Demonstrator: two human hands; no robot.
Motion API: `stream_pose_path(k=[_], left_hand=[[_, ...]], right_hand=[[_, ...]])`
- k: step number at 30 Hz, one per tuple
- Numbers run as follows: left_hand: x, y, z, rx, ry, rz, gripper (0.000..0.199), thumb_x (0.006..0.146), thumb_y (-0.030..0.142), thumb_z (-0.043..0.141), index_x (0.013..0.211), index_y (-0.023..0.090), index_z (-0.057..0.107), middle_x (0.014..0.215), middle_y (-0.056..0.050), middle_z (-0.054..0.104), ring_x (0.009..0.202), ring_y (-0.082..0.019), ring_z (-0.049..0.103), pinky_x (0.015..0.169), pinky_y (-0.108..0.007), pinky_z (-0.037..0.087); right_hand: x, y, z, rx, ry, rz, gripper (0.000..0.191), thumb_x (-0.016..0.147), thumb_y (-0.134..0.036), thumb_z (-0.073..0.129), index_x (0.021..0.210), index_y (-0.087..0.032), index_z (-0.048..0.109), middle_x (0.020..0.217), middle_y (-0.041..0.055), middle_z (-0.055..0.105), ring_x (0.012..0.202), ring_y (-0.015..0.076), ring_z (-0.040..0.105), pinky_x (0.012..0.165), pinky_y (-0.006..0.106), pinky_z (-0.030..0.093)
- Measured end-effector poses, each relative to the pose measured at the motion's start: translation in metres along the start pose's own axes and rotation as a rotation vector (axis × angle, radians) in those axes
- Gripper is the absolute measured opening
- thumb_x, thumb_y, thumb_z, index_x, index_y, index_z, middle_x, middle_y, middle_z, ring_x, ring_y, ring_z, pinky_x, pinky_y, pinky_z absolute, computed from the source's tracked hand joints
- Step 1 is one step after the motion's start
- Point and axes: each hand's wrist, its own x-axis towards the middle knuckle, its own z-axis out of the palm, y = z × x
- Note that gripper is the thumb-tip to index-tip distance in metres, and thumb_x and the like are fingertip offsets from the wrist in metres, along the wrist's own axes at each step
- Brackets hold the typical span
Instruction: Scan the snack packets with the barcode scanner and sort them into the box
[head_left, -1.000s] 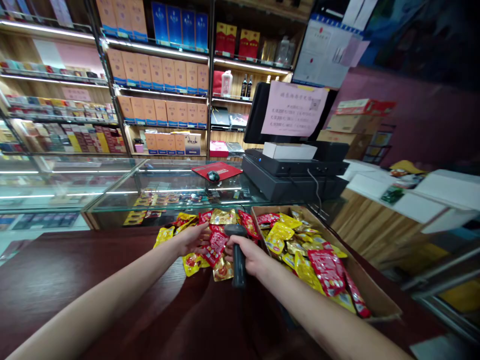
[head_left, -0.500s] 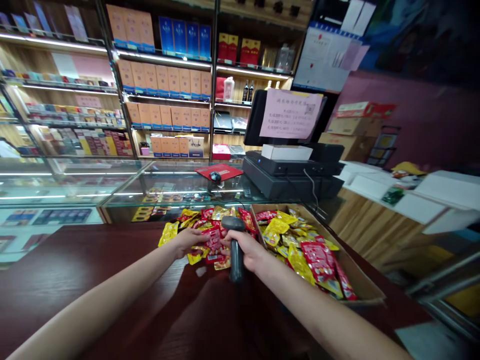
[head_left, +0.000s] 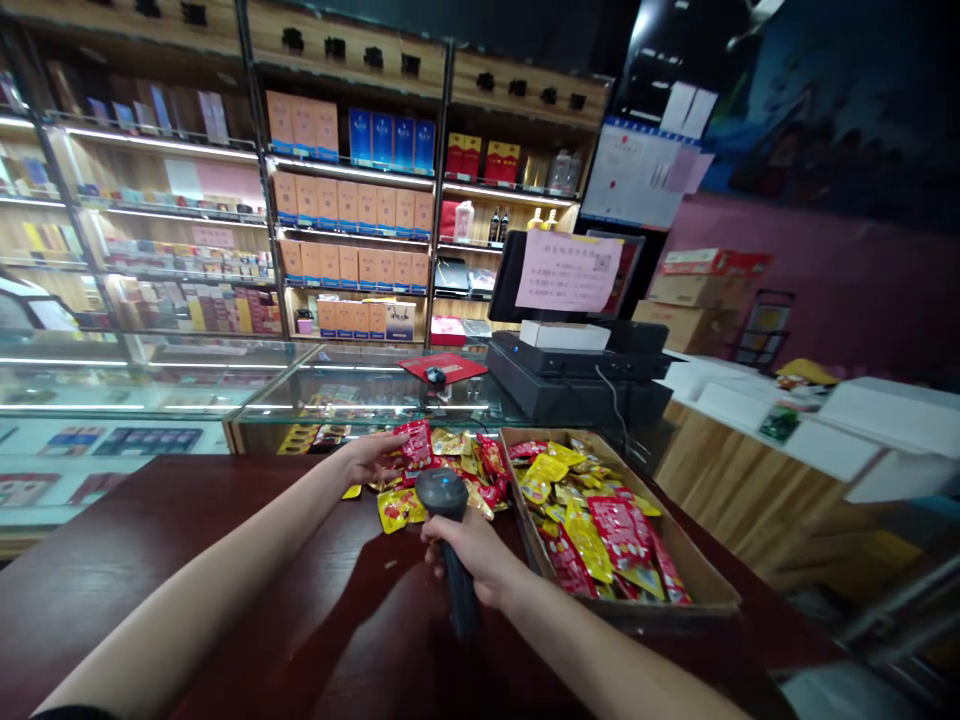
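Note:
My left hand grips a red snack packet, raised upright over a loose pile of red, yellow and gold packets. My right hand is wrapped round a dark handheld scanner, its head pointing away from me toward the red packet. A yellow packet lies at the near side of the pile, just beyond the scanner head. Right of the pile stands an open cardboard box holding several red and yellow packets.
Behind the dark wooden table runs a glass display counter, with a mouse on a red mat. A monitor bearing a pink notice stands at the back right. Stocked shelves line the wall.
The red packet in my left hand has risen from the pile and stands more upright. My right hand has brought the scanner nearer to me and slightly left. The view has tilted upward.

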Motion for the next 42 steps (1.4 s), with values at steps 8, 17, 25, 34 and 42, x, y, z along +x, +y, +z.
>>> stream_pose_path(k=[8, 17, 25, 34, 42], left_hand=[[-0.014, 0.003, 0.009, 0.024, -0.018, 0.012, 0.038, 0.059, 0.024, 0.081, 0.085, 0.019, 0.054, 0.079, 0.0, 0.064, 0.065, -0.013, 0.061, 0.061, -0.028, 0.053], [-0.016, 0.0, 0.003, 0.035, -0.02, 0.004, 0.039, 0.058, 0.027, 0.081, 0.086, 0.02, 0.055, 0.077, 0.0, 0.064, 0.065, -0.013, 0.062, 0.063, -0.028, 0.052], [-0.028, -0.029, -0.006, 0.06, -0.084, -0.085, 0.04, 0.061, 0.028, 0.08, 0.094, 0.022, 0.057, 0.089, 0.0, 0.067, 0.07, -0.014, 0.065, 0.071, -0.034, 0.054], [-0.037, -0.041, -0.008, -0.091, -0.072, -0.163, 0.039, 0.072, 0.046, 0.067, 0.096, 0.016, 0.055, 0.086, -0.007, 0.067, 0.073, -0.019, 0.067, 0.065, -0.03, 0.054], [-0.01, -0.013, 0.05, -0.098, -0.19, -0.181, 0.051, 0.079, 0.056, 0.053, 0.1, 0.01, 0.057, 0.09, -0.014, 0.066, 0.076, -0.022, 0.067, 0.069, -0.031, 0.055]], right_hand=[[-0.009, -0.008, 0.002, -0.061, 0.002, -0.039, 0.004, 0.06, -0.014, 0.053, 0.056, -0.016, 0.052, 0.041, -0.0031, 0.05, 0.037, 0.0084, 0.044, 0.038, 0.02, 0.035], [-0.001, -0.004, -0.002, -0.015, 0.038, -0.096, 0.006, 0.059, -0.018, 0.059, 0.063, -0.015, 0.056, 0.048, -0.0025, 0.055, 0.042, 0.0092, 0.048, 0.042, 0.021, 0.037], [0.028, -0.008, -0.013, 0.11, 0.169, -0.05, 0.014, 0.057, -0.013, 0.058, 0.07, -0.017, 0.056, 0.046, -0.0072, 0.048, 0.039, 0.0076, 0.043, 0.042, 0.02, 0.04], [0.051, 0.003, -0.021, 0.188, 0.123, 0.158, 0.004, 0.061, -0.012, 0.055, 0.061, -0.015, 0.052, 0.049, -0.0025, 0.049, 0.043, 0.0094, 0.047, 0.047, 0.025, 0.049], [0.049, -0.032, -0.077, 0.289, 0.172, 0.142, 0.006, 0.061, -0.01, 0.055, 0.063, -0.015, 0.053, 0.05, -0.0035, 0.049, 0.046, 0.0094, 0.048, 0.056, 0.03, 0.053]])
